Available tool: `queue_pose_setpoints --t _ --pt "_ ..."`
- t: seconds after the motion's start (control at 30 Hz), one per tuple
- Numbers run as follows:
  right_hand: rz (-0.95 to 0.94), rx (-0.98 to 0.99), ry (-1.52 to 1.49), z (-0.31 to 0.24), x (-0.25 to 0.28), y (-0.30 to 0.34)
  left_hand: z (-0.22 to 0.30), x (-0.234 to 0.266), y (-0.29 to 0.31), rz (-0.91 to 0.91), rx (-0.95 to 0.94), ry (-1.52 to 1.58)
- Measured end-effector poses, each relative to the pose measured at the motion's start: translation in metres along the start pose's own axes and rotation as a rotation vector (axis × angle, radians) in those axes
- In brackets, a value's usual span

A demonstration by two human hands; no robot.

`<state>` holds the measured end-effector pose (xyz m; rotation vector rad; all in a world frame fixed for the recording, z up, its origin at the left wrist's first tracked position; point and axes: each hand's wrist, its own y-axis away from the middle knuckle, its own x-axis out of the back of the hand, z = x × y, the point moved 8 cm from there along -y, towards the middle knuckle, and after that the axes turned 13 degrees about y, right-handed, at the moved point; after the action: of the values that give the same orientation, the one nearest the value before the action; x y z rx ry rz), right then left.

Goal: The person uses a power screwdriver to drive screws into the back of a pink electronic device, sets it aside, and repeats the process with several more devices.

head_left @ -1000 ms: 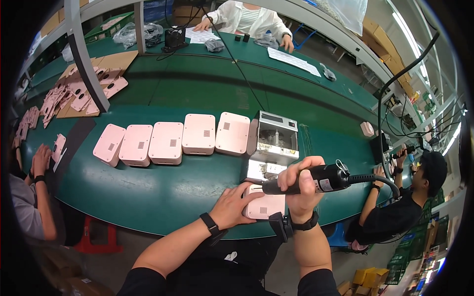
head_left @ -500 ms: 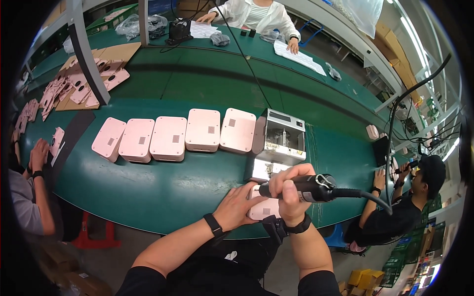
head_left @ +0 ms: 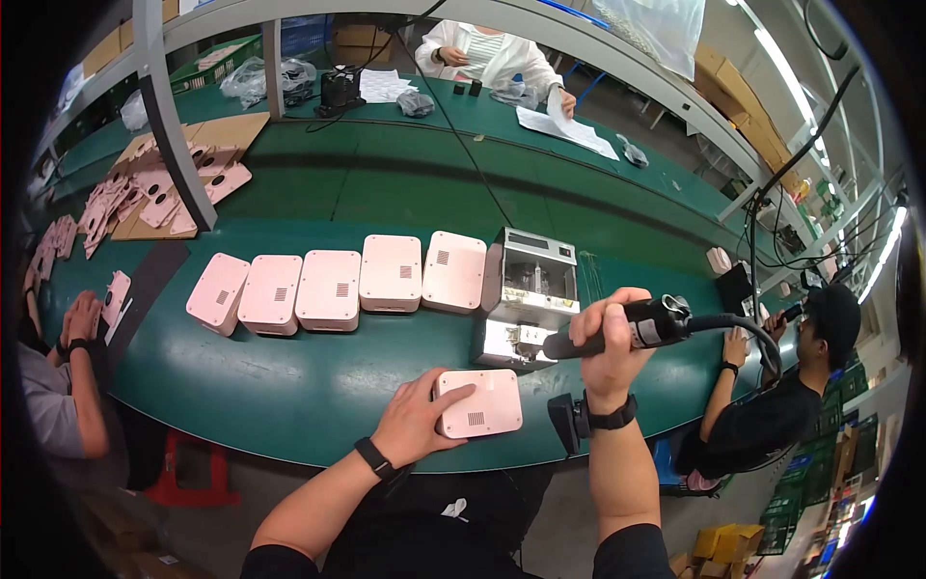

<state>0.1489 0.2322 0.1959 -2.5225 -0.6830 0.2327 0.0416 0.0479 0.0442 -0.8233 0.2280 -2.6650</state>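
A pink plastic box [head_left: 497,407] with a small vent grille and corner screw holes lies near the front edge of the bench. My left hand [head_left: 410,417] grips its left side, thumb and fingers at the edges and a finger across the top. To the right, my right hand [head_left: 615,355] is wrapped round a black electric screwdriver [head_left: 661,323], held sideways. The screwdriver's nose points left at the front of a metal screw feeder [head_left: 529,314]; its bit is hard to make out against the feeder.
Several similar pink boxes [head_left: 328,289] stand in a row left of the feeder. Pink panels [head_left: 154,183] are piled on cardboard at the far left. A thick cable [head_left: 762,333] trails from the screwdriver. Co-workers sit left, right and across the green bench [head_left: 270,386].
My right hand has lifted the screwdriver off the pink box and moved it right and up to the feeder. My left hand still holds the box, slightly farther left.
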Motion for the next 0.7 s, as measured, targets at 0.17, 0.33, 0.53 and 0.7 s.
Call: queue_pose_setpoints --t 0.17,0.33,0.53,0.7 --pt "0.010 -0.038 0.053 0.011 0.006 -0.005 -0.003 0.003 0.002 -0.001 0.039 -0.021" --pt "-0.022 -0.141 -0.031 0.004 0.012 0.026 -0.006 0.008 -0.002 0.024 0.035 -0.044" --pt "-0.070 -0.085 -0.057 -0.007 0.019 0.052 -0.010 0.004 -0.002 0.012 0.051 -0.028" --pt "-0.009 0.022 -0.087 -0.006 0.021 0.029 -0.009 0.003 -0.004 0.019 0.057 -0.031"
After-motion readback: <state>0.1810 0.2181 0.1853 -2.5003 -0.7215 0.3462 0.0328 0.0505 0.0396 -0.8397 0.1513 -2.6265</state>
